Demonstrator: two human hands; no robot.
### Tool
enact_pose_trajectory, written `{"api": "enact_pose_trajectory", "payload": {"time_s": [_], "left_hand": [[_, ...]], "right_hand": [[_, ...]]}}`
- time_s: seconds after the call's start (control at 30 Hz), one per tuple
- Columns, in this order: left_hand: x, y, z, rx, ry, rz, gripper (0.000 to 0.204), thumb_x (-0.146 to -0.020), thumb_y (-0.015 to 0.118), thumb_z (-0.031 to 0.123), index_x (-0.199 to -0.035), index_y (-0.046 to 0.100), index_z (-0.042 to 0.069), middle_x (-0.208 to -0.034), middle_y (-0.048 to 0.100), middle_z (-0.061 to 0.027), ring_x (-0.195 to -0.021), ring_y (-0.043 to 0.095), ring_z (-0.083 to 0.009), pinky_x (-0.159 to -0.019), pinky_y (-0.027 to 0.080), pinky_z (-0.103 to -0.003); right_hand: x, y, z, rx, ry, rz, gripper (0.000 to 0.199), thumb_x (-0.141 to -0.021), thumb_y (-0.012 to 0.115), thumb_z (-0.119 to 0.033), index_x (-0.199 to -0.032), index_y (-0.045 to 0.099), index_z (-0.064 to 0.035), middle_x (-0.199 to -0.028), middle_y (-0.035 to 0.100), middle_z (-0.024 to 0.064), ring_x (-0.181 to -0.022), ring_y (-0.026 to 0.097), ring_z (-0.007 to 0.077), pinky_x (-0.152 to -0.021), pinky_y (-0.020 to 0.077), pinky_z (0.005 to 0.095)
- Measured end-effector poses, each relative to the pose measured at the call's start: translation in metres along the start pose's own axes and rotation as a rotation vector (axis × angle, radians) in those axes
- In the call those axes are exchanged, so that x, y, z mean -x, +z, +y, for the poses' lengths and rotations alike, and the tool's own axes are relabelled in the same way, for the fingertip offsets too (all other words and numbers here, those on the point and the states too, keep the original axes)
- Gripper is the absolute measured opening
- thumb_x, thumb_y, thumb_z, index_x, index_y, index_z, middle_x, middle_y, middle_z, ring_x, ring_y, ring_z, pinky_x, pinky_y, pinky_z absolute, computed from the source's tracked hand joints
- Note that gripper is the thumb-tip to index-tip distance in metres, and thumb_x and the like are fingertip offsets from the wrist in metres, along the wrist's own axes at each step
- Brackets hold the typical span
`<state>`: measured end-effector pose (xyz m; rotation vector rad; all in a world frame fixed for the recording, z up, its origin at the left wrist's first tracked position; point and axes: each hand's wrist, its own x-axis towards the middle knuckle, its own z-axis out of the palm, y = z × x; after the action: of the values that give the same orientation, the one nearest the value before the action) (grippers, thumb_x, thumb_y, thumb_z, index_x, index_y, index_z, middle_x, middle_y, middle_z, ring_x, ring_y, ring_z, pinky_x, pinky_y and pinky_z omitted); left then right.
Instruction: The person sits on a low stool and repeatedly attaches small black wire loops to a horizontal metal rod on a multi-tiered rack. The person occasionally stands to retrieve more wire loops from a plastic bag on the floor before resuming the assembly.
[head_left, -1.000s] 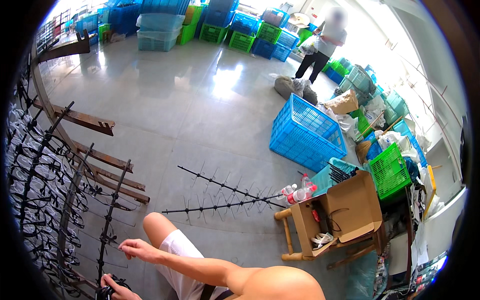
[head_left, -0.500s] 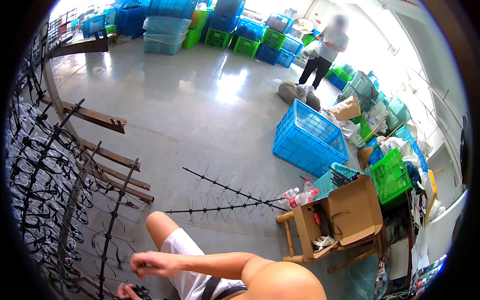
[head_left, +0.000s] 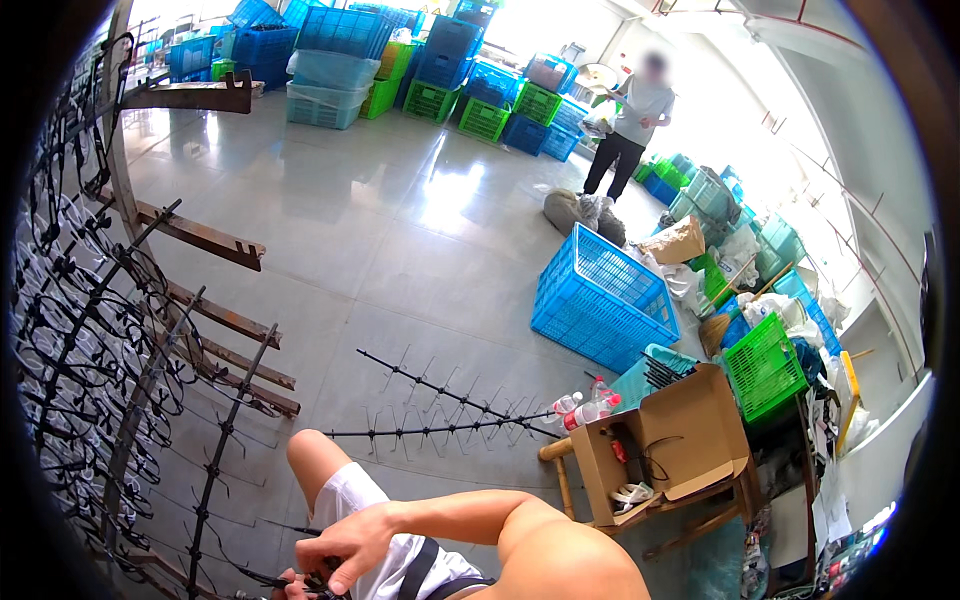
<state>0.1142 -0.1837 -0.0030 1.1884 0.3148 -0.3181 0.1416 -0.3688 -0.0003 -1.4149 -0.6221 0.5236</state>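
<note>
Low in the view, my right hand (head_left: 352,545) reaches across my lap with its fingers bent and closed over a small bunch of black cables (head_left: 322,578). Right beside it, at the lower edge, my left hand (head_left: 290,587) is closed on the same bunch; most of it is cut off or hidden. Thin dark strands stick out to the left of both hands. Close by on the left stands a black rod with wire hooks (head_left: 214,465). Beyond it, many black cables with pale loops (head_left: 75,340) hang on a rack.
Two black hooked rods (head_left: 450,430) lie on the floor ahead. On the right, an open cardboard box (head_left: 700,430) rests on a wooden stool, near plastic bottles (head_left: 590,410) and a blue crate (head_left: 605,300). Brown rack arms (head_left: 215,240) jut out at left. A person (head_left: 640,110) stands farther back.
My right hand has moved right and down and met my left hand at the black cables. The left hand has shifted slightly right. The view has shifted a little.
</note>
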Motion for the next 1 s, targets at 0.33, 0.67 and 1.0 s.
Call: {"api": "enact_pose_trajectory", "payload": {"time_s": [0.33, 0.67, 1.0], "left_hand": [[-0.008, -0.002, 0.012, -0.175, 0.313, -0.061, 0.016, -0.089, 0.049, 0.017, -0.083, 0.051, 0.003, -0.081, 0.053, -0.0063, -0.068, 0.047, -0.0137, -0.064, 0.042, -0.027], [-0.051, -0.026, -0.019, -0.167, 0.488, 0.044, 0.056, -0.079, 0.055, 0.005, -0.131, 0.036, -0.001, -0.114, 0.044, -0.009, -0.079, 0.046, -0.0102, -0.074, 0.04, -0.024], [-0.097, -0.025, -0.037, -0.472, 0.517, 0.305, 0.048, -0.088, 0.058, 0.009, -0.13, 0.038, -0.005, -0.092, 0.056, -0.005, -0.075, 0.05, -0.0112, -0.069, 0.043, -0.023]], "right_hand": [[0.01, -0.056, -0.011, -0.595, 0.09, -0.025, 0.033, -0.084, 0.066, -0.014, -0.106, 0.051, 0.0057, -0.077, 0.058, 0.0081, -0.058, 0.059, 0.0127, -0.049, 0.0482, 0.0239], [-0.07, -0.122, -0.059, -0.659, -0.246, 0.471, 0.021, -0.088, 0.053, -0.01, -0.103, 0.051, 0.0048, -0.073, 0.054, 0.0125, -0.041, 0.05, 0.0157, -0.035, 0.0414, 0.0231], [-0.13, -0.14, 0.016, -0.457, 0.187, 0.567, 0.028, -0.081, 0.063, -0.013, -0.106, 0.057, -0.0044, -0.078, 0.06, 0.0044, -0.059, 0.059, 0.0126, -0.051, 0.05, 0.0259]]}}
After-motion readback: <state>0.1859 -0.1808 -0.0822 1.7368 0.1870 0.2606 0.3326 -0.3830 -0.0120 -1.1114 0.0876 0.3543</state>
